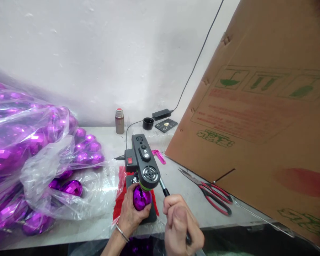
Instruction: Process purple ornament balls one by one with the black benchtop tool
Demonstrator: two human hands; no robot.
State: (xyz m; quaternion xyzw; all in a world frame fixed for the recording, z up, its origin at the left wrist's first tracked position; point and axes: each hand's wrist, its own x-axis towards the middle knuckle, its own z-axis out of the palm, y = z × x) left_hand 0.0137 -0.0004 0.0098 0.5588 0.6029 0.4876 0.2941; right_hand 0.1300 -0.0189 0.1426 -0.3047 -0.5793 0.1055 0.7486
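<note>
The left hand (pixel 130 209) is cupping the purple ball (pixel 142 200) beneath the black machine (pixel 146 156), while the right hand (pixel 180 222) is gripping the lever (pixel 163 185) in closed fingers.

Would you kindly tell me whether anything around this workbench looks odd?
The carton at the right looks upside down: its printed umbrella shows its dome below its handle. Nothing else stands out.

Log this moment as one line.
left hand: holding purple ball under machine | right hand: gripping lever | scissors: on table beside box | plastic bag: at left
</note>
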